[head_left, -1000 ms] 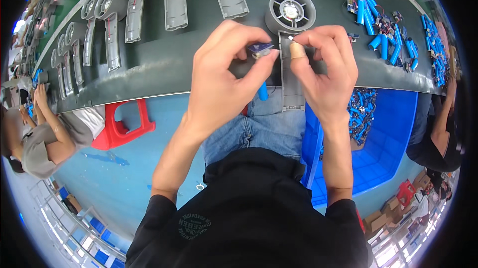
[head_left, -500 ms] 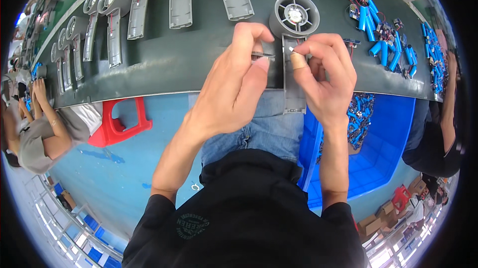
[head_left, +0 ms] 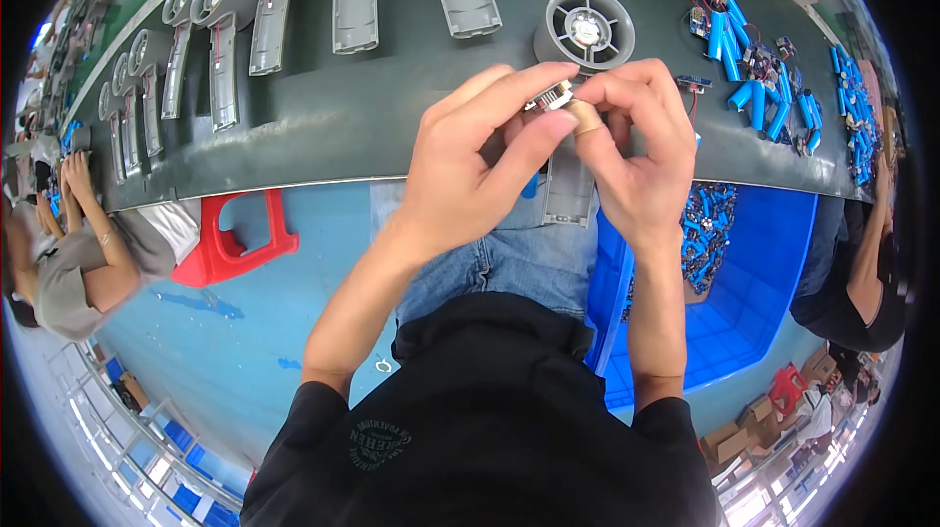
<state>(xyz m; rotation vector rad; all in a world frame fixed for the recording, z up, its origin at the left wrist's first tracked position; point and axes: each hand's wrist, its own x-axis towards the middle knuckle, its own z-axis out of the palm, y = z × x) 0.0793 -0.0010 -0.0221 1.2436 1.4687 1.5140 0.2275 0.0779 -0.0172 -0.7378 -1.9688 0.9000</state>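
Note:
My left hand [head_left: 465, 160] pinches a small circuit board [head_left: 551, 96] with pale connectors between thumb and forefinger. A blue battery cell [head_left: 531, 186] peeks out beneath that hand. Meeting the board's right end, my right hand [head_left: 641, 150] has thumb and forefinger pressed together on a small white plug, now mostly hidden by the fingers. Tan tape wraps the right thumb. Under both hands lies a grey fan housing: its round head [head_left: 543, 35] rests on the table, and its open handle shell [head_left: 568, 196] reaches past the table edge toward my lap.
Several grey fan housings [head_left: 354, 3] with red leads line the left and back of the dark green table [head_left: 323, 125]. Blue battery packs [head_left: 729, 47] lie at right. A blue bin [head_left: 744, 272] holds more beside my legs. Co-workers sit on both sides, a red stool [head_left: 235, 243] at left.
My left hand has moved right and turned, bringing the circuit board against the plug at my right fingertips. The housing's handle end has swung slightly left.

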